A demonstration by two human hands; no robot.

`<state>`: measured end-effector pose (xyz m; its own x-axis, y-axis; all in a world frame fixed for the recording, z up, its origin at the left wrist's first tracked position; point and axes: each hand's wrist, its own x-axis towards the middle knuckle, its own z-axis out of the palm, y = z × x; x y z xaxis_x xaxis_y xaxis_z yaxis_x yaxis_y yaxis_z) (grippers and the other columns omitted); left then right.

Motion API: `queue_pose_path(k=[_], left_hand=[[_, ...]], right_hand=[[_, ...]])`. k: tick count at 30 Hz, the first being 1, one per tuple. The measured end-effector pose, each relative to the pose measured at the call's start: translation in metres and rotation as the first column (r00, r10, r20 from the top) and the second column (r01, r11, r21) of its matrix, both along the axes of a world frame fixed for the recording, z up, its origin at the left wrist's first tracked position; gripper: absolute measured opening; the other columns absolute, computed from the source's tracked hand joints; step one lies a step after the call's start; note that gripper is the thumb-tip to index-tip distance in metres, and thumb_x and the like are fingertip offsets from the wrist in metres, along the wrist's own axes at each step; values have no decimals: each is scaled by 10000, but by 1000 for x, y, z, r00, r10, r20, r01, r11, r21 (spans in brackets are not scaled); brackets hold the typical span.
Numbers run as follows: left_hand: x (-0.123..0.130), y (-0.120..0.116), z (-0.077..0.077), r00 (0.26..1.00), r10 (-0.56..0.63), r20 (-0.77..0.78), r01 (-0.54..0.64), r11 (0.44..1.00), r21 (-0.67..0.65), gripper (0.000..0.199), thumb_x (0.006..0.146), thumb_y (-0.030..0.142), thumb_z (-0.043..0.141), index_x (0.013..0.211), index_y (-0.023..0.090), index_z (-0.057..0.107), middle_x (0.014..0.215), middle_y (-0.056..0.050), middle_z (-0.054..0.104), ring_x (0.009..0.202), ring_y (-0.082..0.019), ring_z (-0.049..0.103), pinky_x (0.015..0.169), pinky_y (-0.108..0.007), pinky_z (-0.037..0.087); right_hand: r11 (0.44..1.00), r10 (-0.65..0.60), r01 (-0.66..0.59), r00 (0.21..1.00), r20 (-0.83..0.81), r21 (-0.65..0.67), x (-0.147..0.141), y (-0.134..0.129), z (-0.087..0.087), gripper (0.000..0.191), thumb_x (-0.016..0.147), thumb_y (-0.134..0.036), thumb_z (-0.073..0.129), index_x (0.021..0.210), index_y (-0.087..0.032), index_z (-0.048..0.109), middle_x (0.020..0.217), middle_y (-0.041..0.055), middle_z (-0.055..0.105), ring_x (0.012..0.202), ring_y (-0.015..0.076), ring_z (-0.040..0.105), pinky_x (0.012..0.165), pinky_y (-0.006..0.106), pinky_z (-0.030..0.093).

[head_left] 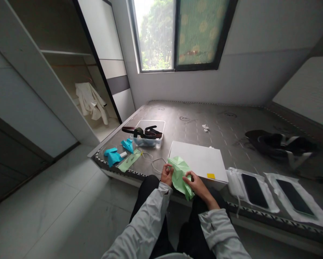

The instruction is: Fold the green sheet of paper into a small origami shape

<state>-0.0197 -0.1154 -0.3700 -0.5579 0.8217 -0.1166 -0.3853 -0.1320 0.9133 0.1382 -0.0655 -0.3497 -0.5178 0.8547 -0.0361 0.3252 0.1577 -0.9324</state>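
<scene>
Pale grey jacket sleeves [147, 219] ran down from the camera over black trousers [146, 190], and the two bare hands were close together above the lap. The left hand [167, 174] pinched one edge of a pale green folded paper sheet [179, 172], while the right hand [195, 183] gripped its other side, holding the sheet between them at the front edge of a grey patterned mattress [193, 115]. Just beyond lay a flat white board [196, 158] with a small yellow label [210, 176]. Further left stood a clear plastic tub [147, 141] with a dark brown belt [143, 132] across it, near two folded turquoise paper shapes [127, 145] and a thin white cable [153, 162]. Two black phones [254, 190] lay on white wrappers [269, 178] to the right.
</scene>
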Motion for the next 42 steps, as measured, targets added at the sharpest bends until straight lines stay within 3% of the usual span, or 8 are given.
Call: queue_pose_path(k=[6,13,19,23,26,31,35,42], left_hand=[[4,-1,4,997,-72,-38,76,988,131,535,639,666,698,837,205,512,752,3,561,624,-116,507,554,-225,416],[2,-1,-1,993,-103,-53,109,988,110,544,683,701,640,866,203,519,681,37,502,558,-96,455,513,-213,375],[-1,-2,-5,984,-138,-110,140,990,10,618,688,761,567,912,186,552,747,-1,565,659,-150,537,630,-266,432],[1,-3,-2,975,-172,-139,180,983,47,604,520,571,816,885,189,524,898,-30,608,846,-200,585,797,-313,445],[3,-5,2,973,-189,-129,197,979,55,532,557,469,818,881,197,495,934,-44,613,863,-203,589,809,-328,444],[3,-6,3,983,-160,-94,164,986,41,503,571,417,819,887,187,503,883,-33,608,819,-185,598,792,-312,452],[2,-6,0,982,-131,-139,131,991,-8,581,496,346,869,939,180,532,876,-19,643,777,-173,628,748,-297,488],[-3,-2,-9,994,-73,-83,70,997,-34,703,428,239,890,1027,153,533,754,-6,679,652,-154,642,642,-272,500]], right_hand=[[999,32,-32,999,1,42,-3,0,1,363,760,-565,600,782,-203,599,680,-26,533,630,147,458,614,265,365],[998,-47,44,998,45,54,-1,-1,3,365,759,-557,607,827,-201,651,531,-67,419,514,126,390,518,252,307],[998,61,-62,998,25,31,0,-8,14,395,693,-495,714,957,-220,610,738,-34,586,643,155,516,642,271,423],[997,69,-69,998,-5,34,1,-10,17,483,644,-477,765,1009,-220,579,919,8,642,826,212,591,769,305,462],[998,50,-49,999,-11,41,1,-10,16,520,615,-466,788,1018,-217,574,951,31,657,872,232,606,797,317,469],[996,0,-5,999,50,92,-1,-8,15,355,698,-518,697,842,-209,600,799,27,649,764,222,600,745,322,463],[996,-15,9,997,70,88,-1,-9,16,368,723,-523,647,893,-200,605,796,31,643,724,212,589,703,324,468],[995,81,-79,997,-16,64,2,-7,13,366,627,-241,528,983,-213,608,968,37,667,865,220,612,793,318,483]])
